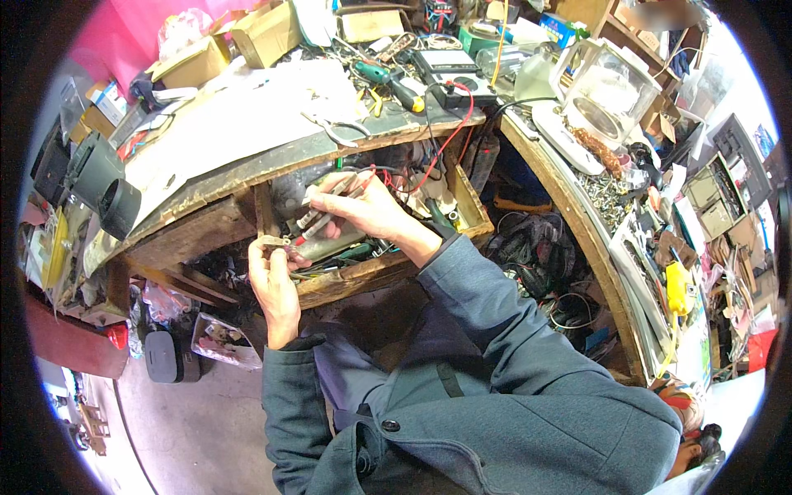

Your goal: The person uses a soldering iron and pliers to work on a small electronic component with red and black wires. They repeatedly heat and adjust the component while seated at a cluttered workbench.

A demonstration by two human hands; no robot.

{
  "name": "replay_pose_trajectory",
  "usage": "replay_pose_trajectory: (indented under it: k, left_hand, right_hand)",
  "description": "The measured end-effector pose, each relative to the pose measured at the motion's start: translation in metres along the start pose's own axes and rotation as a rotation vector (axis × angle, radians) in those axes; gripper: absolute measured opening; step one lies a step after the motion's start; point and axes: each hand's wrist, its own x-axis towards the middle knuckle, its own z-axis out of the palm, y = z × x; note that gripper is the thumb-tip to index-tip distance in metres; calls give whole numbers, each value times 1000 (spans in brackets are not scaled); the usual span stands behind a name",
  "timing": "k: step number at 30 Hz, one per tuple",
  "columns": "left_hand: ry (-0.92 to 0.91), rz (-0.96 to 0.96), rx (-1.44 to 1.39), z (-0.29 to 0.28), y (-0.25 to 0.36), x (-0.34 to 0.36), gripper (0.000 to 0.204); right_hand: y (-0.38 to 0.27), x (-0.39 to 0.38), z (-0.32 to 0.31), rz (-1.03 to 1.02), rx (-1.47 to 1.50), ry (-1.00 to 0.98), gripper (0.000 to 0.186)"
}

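Diagonally held in right hand (367, 212), red-tipped tool (312, 222), point down-left toward small piece (275, 241) pinched by left hand (275, 290), near drawer edge (363, 280).

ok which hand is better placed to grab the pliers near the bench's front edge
Probably the right hand: it is nearer the pliers, while the left hand is lower and farther off. Both hands look occupied, so the right would likely need freeing first.
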Motion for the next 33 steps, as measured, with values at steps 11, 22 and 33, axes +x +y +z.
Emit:
replay_pose_trajectory:
  k: [11,22,33]
  left_hand:
    - [68,26,-13,4,-1,2,20]
    - [94,23,-53,7,8,-2,21]
    - [69,36,-60,8,8,-3,18]
  right_hand:
    - [-9,3,5,23,-30,67,14]
    - [-1,3,1,-21,63,116,16]
    - [2,5,-5,-28,128,160,20]
